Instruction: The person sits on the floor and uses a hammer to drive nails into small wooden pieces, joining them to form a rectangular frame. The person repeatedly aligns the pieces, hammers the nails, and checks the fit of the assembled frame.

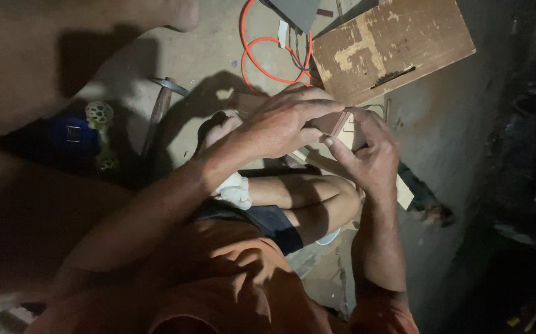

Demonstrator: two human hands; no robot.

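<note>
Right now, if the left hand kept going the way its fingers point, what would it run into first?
The left hand points toward the right hand, so it would probably first meet the small wooden piece held between them, which its fingertips already seem to touch.

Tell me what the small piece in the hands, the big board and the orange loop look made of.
Small piece, held by left hand and right hand: likely laminated wood, dark brown face, pale edge.
Big board: probably plywood, brown coating worn to pale patches.
Orange loop: looks like plastic-sheathed cable, smooth and glossy.
</note>
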